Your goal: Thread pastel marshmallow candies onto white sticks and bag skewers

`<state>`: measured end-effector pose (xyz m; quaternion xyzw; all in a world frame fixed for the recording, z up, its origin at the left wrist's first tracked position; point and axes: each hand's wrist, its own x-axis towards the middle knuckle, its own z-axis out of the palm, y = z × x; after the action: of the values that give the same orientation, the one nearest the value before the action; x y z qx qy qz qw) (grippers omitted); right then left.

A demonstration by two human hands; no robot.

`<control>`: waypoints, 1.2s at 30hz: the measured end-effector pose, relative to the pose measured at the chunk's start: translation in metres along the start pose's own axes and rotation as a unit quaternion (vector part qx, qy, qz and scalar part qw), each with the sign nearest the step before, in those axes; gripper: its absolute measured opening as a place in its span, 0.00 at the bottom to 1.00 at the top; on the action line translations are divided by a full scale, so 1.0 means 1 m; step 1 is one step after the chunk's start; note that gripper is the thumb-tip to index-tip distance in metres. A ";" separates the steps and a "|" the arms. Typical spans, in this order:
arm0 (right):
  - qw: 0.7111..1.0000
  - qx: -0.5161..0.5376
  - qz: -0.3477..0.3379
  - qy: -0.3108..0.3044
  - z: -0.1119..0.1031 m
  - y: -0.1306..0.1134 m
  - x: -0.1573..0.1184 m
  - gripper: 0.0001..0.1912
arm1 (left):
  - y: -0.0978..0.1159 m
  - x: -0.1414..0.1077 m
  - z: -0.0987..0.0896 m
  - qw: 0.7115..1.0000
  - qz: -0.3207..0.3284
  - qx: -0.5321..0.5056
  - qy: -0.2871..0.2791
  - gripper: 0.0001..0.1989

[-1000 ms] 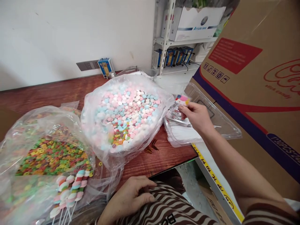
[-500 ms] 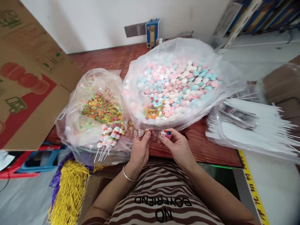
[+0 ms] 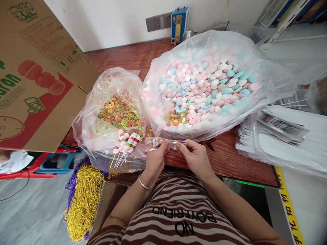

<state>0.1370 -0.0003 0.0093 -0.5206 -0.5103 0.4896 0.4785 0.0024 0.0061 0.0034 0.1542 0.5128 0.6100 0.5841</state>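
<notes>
Bags [image 3: 277, 80] hold colourful candies [image 3: 204, 92]; left hand [image 3: 156, 158] and right hand [image 3: 198, 159] pinch a small packet [image 3: 152, 143].

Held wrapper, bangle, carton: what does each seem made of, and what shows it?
Wrapper: probably thin, glossy plastic film, with clear edges around its print. Bangle: likely polished metal, judging by silvery shine. Carton: apparently matte cardboard, plain brown with coloured print.

A printed cardboard carton [image 3: 43, 85] rises at left, near a heap of gold bead strands [image 3: 84, 204] mixed with purple strands [image 3: 71, 183] over a grey floor [image 3: 30, 211] — a blue plastic piece [image 3: 46, 166] nearby. By the white wall [image 3: 107, 23], a blue-and-gold device [image 3: 179, 26] stands beside a grey socket panel [image 3: 158, 22]; at right, a white metal rack [image 3: 290, 21] — and yellow tape [image 3: 288, 207] bearing black characters.
</notes>
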 end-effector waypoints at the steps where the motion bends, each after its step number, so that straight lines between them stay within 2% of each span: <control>1: 1.000 -0.003 -0.002 0.001 0.000 0.001 0.000 0.22 | 0.001 0.000 0.001 1.000 -0.001 -0.008 -0.010 0.23; 6: 0.999 -0.037 -0.032 0.014 0.000 0.005 0.000 0.22 | 0.009 -0.002 0.000 0.994 -0.050 0.026 -0.089 0.23; 8: 0.999 -0.019 -0.031 0.000 0.000 0.006 0.000 0.17 | 0.010 -0.003 -0.001 0.995 -0.059 0.028 -0.077 0.23; 11: 0.999 0.009 -0.031 -0.011 -0.001 0.006 0.001 0.13 | 0.007 -0.002 0.001 0.998 -0.035 -0.005 -0.046 0.24; 14: 0.999 -0.012 -0.050 0.010 -0.002 0.004 0.001 0.12 | 0.002 0.000 0.003 0.998 -0.024 -0.042 -0.049 0.24; 17: 0.997 -0.028 -0.067 0.002 -0.004 0.001 -0.001 0.11 | -0.003 0.004 0.001 0.995 -0.031 -0.079 -0.052 0.25; 22: 0.998 0.030 -0.052 0.006 -0.010 -0.001 -0.006 0.11 | -0.008 0.012 -0.010 0.987 -0.048 -0.139 -0.058 0.27; 26: 0.993 0.005 -0.115 0.025 -0.011 -0.003 -0.013 0.08 | -0.009 0.014 -0.013 0.987 -0.037 -0.143 -0.067 0.27; 30: 0.978 -0.048 -0.201 -0.005 -0.006 -0.006 -0.015 0.07 | -0.011 0.011 -0.010 0.991 -0.011 -0.116 -0.061 0.26; 34: 0.970 -0.083 -0.213 -0.081 -0.002 -0.006 -0.012 0.09 | -0.012 0.007 -0.008 0.994 0.019 -0.096 -0.053 0.25; 36: 0.967 -0.098 -0.219 -0.089 -0.002 -0.006 -0.012 0.08 | -0.009 0.005 -0.009 0.994 -0.001 -0.080 -0.075 0.23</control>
<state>0.1387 -0.0118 0.0154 -0.3947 -0.6976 0.3654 0.4733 -0.0008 0.0049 -0.0102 0.1522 0.4173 0.6350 0.6320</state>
